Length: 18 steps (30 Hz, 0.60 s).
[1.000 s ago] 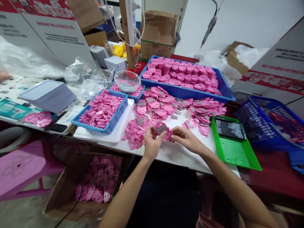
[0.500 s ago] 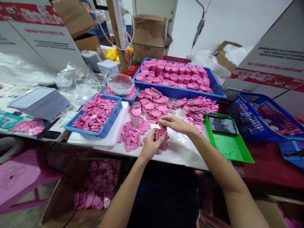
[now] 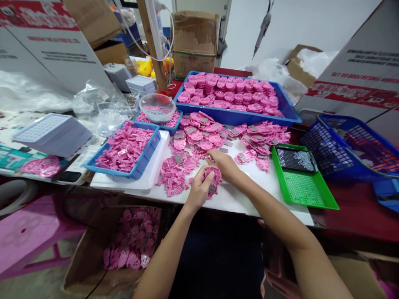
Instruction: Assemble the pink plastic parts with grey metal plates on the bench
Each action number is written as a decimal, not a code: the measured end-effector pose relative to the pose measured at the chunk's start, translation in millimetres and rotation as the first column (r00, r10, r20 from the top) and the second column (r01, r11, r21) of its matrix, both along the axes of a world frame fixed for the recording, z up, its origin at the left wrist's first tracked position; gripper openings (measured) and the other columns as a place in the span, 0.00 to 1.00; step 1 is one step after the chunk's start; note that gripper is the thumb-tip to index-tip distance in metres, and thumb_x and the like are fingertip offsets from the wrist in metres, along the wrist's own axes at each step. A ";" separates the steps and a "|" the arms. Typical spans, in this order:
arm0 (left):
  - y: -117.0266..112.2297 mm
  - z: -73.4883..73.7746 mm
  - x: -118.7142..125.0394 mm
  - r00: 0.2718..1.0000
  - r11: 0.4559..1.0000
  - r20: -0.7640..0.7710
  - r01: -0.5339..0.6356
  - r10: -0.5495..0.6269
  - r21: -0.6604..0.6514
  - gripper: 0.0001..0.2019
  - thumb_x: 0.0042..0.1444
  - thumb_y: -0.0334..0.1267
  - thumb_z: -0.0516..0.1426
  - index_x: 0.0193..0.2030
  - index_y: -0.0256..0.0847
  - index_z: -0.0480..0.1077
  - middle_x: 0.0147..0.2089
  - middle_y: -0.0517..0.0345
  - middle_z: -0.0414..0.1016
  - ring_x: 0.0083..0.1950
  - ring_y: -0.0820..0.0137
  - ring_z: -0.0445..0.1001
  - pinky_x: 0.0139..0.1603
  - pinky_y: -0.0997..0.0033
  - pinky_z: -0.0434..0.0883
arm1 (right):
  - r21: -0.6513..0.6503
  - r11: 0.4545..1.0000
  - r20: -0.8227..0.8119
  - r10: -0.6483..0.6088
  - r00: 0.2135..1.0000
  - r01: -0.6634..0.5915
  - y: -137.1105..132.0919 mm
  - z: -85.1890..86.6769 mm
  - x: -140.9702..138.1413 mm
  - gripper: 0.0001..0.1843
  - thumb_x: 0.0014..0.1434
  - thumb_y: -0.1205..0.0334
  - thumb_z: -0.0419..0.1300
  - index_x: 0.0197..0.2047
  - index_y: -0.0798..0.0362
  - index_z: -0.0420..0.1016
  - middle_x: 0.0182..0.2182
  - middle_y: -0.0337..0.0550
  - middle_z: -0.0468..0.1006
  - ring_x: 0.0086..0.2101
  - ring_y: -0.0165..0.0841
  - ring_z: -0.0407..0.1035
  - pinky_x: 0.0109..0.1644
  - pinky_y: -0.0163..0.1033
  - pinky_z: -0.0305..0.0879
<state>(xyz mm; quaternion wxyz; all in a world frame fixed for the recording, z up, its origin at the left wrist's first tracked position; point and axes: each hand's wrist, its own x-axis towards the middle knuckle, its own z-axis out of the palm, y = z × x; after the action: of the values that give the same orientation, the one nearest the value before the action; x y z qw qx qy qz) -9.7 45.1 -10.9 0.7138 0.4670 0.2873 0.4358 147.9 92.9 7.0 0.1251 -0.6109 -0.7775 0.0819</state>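
My left hand [image 3: 201,186] grips a pink plastic part [image 3: 214,176] with a grey patch on it, just above the front of the white work surface [image 3: 232,199]. Just beyond it, my right hand [image 3: 222,162] reaches down to small pink pieces [image 3: 199,153] at the near side of the heap; its fingertips are partly hidden, so I cannot see whether they pinch one. Pink parts with grey plates [image 3: 202,133] lie heaped behind both hands. To the left of my hands is a pile of small pink pieces [image 3: 173,176].
A blue tray of small pink parts [image 3: 132,170] stands left, a clear bowl [image 3: 157,109] behind it. At the back is a large blue tray [image 3: 237,117] of stacked parts. A green tray [image 3: 311,199] and blue basket [image 3: 352,162] stand right; a screwdriver [image 3: 262,29] hangs above.
My right hand has left the part in my left hand and moved forward and down to the small pink pieces. The left hand still holds its part, tilted a little differently.
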 end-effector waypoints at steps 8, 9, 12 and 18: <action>-1.2 -6.2 1.4 0.994 0.993 -0.030 -0.111 0.109 -0.050 0.19 0.64 0.57 0.56 0.48 0.43 0.67 0.30 0.62 0.76 0.19 0.75 0.69 0.19 0.76 0.68 | 0.009 0.996 0.161 0.083 0.983 -0.086 -11.3 7.3 -1.7 0.11 0.71 0.62 0.53 0.48 0.54 0.75 0.45 0.51 0.75 0.40 0.36 0.68 0.32 0.37 0.47; -1.2 -6.9 1.5 0.992 0.991 -0.036 -0.124 0.122 -0.052 0.19 0.64 0.57 0.56 0.48 0.43 0.67 0.30 0.62 0.76 0.18 0.76 0.69 0.19 0.76 0.68 | 0.013 0.996 0.165 0.087 0.982 -0.091 -12.6 7.4 -1.7 0.10 0.71 0.63 0.54 0.48 0.54 0.76 0.45 0.51 0.74 0.40 0.37 0.68 0.32 0.37 0.47; -1.1 -6.9 2.0 0.985 0.985 -0.043 -0.166 0.164 -0.052 0.18 0.64 0.56 0.56 0.47 0.43 0.67 0.30 0.63 0.75 0.18 0.75 0.70 0.18 0.76 0.68 | 0.034 0.997 0.099 0.071 0.993 -0.075 -12.5 3.4 1.1 0.11 0.70 0.64 0.54 0.49 0.54 0.77 0.44 0.51 0.74 0.39 0.36 0.67 0.32 0.37 0.49; -1.8 -4.0 3.4 0.973 0.975 -0.078 -0.219 0.217 -0.022 0.17 0.64 0.54 0.57 0.46 0.42 0.69 0.30 0.62 0.74 0.22 0.74 0.72 0.22 0.75 0.72 | 0.062 0.989 -0.366 0.150 0.918 -0.137 -5.3 3.6 21.0 0.10 0.68 0.68 0.54 0.44 0.56 0.77 0.44 0.50 0.75 0.42 0.35 0.70 0.44 0.38 0.66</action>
<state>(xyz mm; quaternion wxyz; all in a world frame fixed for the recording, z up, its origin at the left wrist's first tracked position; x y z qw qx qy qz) -6.3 43.4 -15.0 0.6573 0.4379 0.3701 0.4891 168.9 87.5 10.6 0.2733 -0.5236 -0.7841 0.1907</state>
